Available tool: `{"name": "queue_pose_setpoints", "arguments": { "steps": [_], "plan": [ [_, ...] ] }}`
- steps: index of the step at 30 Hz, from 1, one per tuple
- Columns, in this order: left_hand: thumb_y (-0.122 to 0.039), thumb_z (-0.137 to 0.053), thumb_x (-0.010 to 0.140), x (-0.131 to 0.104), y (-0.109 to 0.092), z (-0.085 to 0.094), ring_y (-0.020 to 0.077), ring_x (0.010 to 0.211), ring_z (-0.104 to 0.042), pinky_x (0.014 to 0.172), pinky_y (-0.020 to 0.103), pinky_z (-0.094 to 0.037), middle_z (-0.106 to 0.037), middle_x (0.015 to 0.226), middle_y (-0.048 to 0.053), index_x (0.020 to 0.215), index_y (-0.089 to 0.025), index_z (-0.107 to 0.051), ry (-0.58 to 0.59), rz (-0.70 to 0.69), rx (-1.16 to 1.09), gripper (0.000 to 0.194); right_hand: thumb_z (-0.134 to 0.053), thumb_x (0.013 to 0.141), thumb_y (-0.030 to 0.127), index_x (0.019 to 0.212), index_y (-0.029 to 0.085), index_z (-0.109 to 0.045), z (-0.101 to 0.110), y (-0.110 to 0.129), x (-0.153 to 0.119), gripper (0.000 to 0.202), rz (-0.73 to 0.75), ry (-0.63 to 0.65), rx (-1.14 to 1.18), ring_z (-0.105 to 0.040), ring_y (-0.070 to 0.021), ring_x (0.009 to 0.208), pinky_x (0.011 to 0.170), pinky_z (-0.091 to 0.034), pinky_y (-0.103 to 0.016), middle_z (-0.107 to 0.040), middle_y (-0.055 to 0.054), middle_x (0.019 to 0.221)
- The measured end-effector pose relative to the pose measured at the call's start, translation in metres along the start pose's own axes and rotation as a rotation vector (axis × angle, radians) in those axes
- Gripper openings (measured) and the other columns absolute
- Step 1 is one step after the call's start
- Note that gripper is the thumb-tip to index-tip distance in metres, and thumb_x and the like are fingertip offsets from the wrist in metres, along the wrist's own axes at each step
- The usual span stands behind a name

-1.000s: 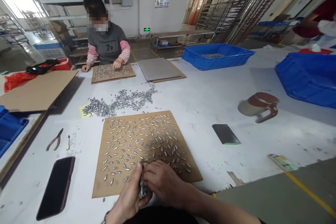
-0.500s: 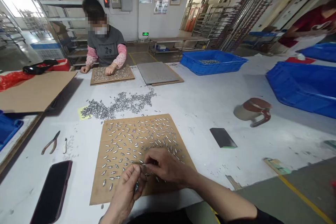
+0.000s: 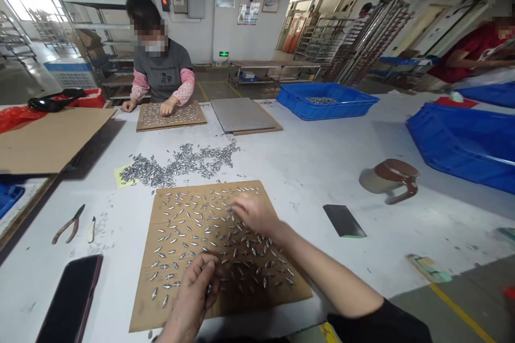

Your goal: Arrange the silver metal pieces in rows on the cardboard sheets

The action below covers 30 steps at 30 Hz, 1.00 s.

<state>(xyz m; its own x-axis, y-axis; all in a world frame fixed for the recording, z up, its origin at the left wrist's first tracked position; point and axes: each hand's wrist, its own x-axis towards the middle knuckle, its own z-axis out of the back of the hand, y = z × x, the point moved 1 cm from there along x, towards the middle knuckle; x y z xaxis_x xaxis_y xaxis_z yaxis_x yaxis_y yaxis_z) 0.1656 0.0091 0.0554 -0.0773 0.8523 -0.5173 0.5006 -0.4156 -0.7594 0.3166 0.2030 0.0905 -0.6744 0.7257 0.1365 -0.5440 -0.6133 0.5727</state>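
A sheet of brown cardboard [image 3: 140,300] lies before me, covered with loose rows of small silvery spindle-shaped metal pieces [image 3: 164,266]. Over its near part, my left hand [image 3: 195,284] is closed, thumb against forefinger; a glint of metal shows under its curled fingers. My right hand [image 3: 254,214] reaches across the sheet's upper right part, fingers pinched and slightly blurred. At its fingertips a small metal piece [image 3: 230,207] shows. Beyond the sheet spreads a heap of the same loose pieces [image 3: 155,170], partly on a yellow paper [image 3: 123,176].
Pliers [image 3: 70,228], a small white-handled knife [image 3: 92,230] and a phone [image 3: 70,300] lie left. To the right are a dark flat block [image 3: 344,221], a lidded mug [image 3: 388,179] and blue bins [image 3: 325,110]. Opposite, a co-worker [image 3: 161,72] handles pieces on another cardboard.
My right hand has parted from my left and moved forward to the sheet's far right part. My left hand stays closed near the sheet's front. The view has shifted slightly.
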Motion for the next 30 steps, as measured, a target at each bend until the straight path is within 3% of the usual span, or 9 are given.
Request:
{"name": "queue_pose_setpoints", "arguments": {
  "steps": [3, 6, 10, 13, 16, 19, 23, 26, 30],
  "plan": [
    [-0.058, -0.081, 0.073, 0.001, 0.002, 0.001, 0.0041, 0.052, -0.037, 0.045, 0.018, -0.017, -0.059, 0.076, -0.003, 0.091, -0.020, -0.060, 0.017, 0.006, -0.007, 0.047, -0.053, 0.101, 0.016, 0.098, 0.017, -0.074, 0.011, -0.040, 0.049, 0.021, -0.163, 0.019, -0.182, -0.065, -0.0202, 0.097, 0.085, -0.046, -0.030, -0.073, -0.009, 0.101],
    [-0.058, -0.083, 0.071, 0.001, 0.005, 0.005, 0.0039, 0.052, -0.037, 0.045, 0.018, -0.015, -0.059, 0.076, -0.003, 0.089, -0.020, -0.061, 0.004, 0.035, -0.021, 0.048, -0.055, 0.101, 0.019, 0.102, 0.020, -0.074, 0.006, -0.062, 0.078, 0.019, -0.179, 0.113, -0.253, -0.064, -0.0200, 0.101, 0.083, -0.043, -0.027, -0.073, -0.008, 0.107],
    [-0.056, -0.080, 0.075, 0.003, 0.004, 0.011, 0.0048, 0.054, -0.038, 0.046, 0.018, -0.016, -0.058, 0.074, -0.003, 0.090, -0.020, -0.062, 0.005, 0.025, -0.023, 0.043, -0.051, 0.101, 0.019, 0.100, 0.019, -0.073, -0.007, -0.071, 0.088, 0.023, -0.170, 0.181, -0.315, -0.063, -0.0195, 0.095, 0.080, -0.043, -0.027, -0.071, -0.009, 0.107],
    [-0.054, -0.081, 0.075, 0.001, -0.002, 0.010, 0.0055, 0.057, -0.042, 0.049, 0.017, -0.025, -0.060, 0.075, -0.003, 0.089, -0.021, -0.062, -0.008, 0.050, -0.053, 0.041, -0.051, 0.100, 0.015, 0.097, 0.017, -0.074, -0.002, -0.068, 0.086, 0.023, -0.197, 0.183, -0.301, -0.062, -0.0194, 0.096, 0.082, -0.044, -0.028, -0.069, -0.010, 0.106],
    [-0.055, -0.081, 0.075, -0.002, -0.010, 0.006, 0.0065, 0.060, -0.048, 0.057, 0.018, -0.037, -0.064, 0.080, -0.002, 0.090, -0.021, -0.065, -0.056, 0.080, -0.081, 0.041, -0.052, 0.100, 0.014, 0.101, 0.016, -0.073, 0.009, -0.050, 0.073, 0.021, -0.197, 0.071, -0.210, -0.062, -0.0197, 0.099, 0.085, -0.045, -0.029, -0.069, -0.011, 0.106],
    [-0.060, -0.077, 0.077, -0.006, -0.015, 0.002, 0.0092, 0.063, -0.052, 0.059, 0.021, -0.042, -0.067, 0.087, 0.001, 0.102, -0.024, -0.069, -0.090, 0.080, -0.098, 0.045, -0.048, 0.104, 0.022, 0.099, 0.019, -0.072, 0.007, -0.012, 0.041, 0.025, -0.014, -0.003, -0.050, -0.063, -0.0181, 0.093, 0.083, -0.046, -0.031, -0.071, -0.008, 0.101],
    [-0.063, -0.079, 0.073, -0.005, -0.010, -0.002, 0.0140, 0.072, -0.058, 0.060, 0.025, -0.048, -0.068, 0.102, 0.005, 0.122, -0.028, -0.066, -0.218, 0.106, -0.165, 0.062, -0.056, 0.100, 0.028, 0.097, 0.019, -0.070, -0.027, 0.045, -0.018, 0.017, 0.465, 0.262, -0.009, -0.060, -0.0167, 0.087, 0.080, -0.047, -0.029, -0.070, -0.004, 0.094],
    [-0.066, -0.079, 0.071, -0.005, -0.006, -0.005, 0.0158, 0.083, -0.061, 0.066, 0.025, -0.052, -0.065, 0.105, 0.004, 0.123, -0.028, -0.064, -0.322, 0.136, -0.190, 0.066, -0.052, 0.099, 0.022, 0.102, 0.017, -0.069, -0.047, 0.065, -0.046, 0.017, 0.503, 0.242, -0.161, -0.059, -0.0190, 0.089, 0.082, -0.047, -0.033, -0.069, -0.008, 0.101],
    [-0.068, -0.077, 0.072, -0.006, -0.008, -0.008, 0.0165, 0.092, -0.061, 0.072, 0.025, -0.053, -0.064, 0.106, 0.003, 0.123, -0.029, -0.066, -0.278, 0.144, -0.155, 0.065, -0.054, 0.094, 0.018, 0.107, 0.016, -0.065, -0.053, 0.067, -0.055, 0.017, 0.484, 0.233, -0.119, -0.060, -0.0192, 0.091, 0.082, -0.048, -0.032, -0.068, -0.009, 0.104]
  ]
}}
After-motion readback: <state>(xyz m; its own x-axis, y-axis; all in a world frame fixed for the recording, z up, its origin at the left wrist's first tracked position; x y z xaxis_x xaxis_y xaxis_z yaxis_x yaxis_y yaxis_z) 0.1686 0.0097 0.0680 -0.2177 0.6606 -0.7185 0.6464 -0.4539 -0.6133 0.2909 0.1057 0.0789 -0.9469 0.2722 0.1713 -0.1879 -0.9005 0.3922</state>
